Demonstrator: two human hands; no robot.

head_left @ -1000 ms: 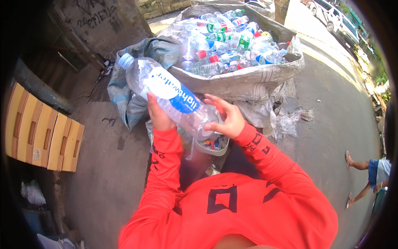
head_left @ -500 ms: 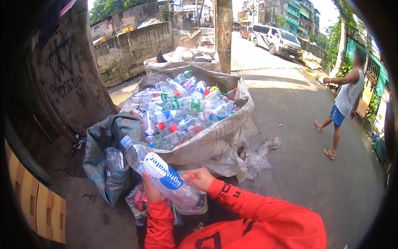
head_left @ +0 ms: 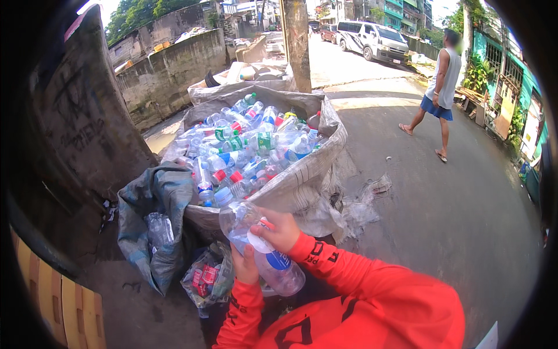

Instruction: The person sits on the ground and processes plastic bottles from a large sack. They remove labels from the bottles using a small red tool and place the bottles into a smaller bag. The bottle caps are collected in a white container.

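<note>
A large clear plastic bottle (head_left: 285,278) with a pale blue cap and a white-and-blue label is held slantwise in front of me, cap end up and to the left. My left hand (head_left: 245,266) is closed round its near left side. Across the label lies my right hand (head_left: 278,232), its fingers bent and closed on a small orange-red object (head_left: 266,224), mostly hidden, whose kind I cannot make out. Just beyond the bottle stands a big whitish woven sack (head_left: 308,185), heaped with empty plastic bottles (head_left: 250,145).
A grey-blue sack (head_left: 154,195) with clear bottles stands at the left. Beside it sits a clear plastic bag (head_left: 209,276) with red labels or wrappers. Wooden slats (head_left: 55,291) lie lower left. A person (head_left: 442,87) walks on the road; a white van (head_left: 372,41) stands farther off.
My right hand has moved up the bottle, onto the label near its shoulder. The bottle has shifted right and tilted. The person on the road has turned and moved farther away.
</note>
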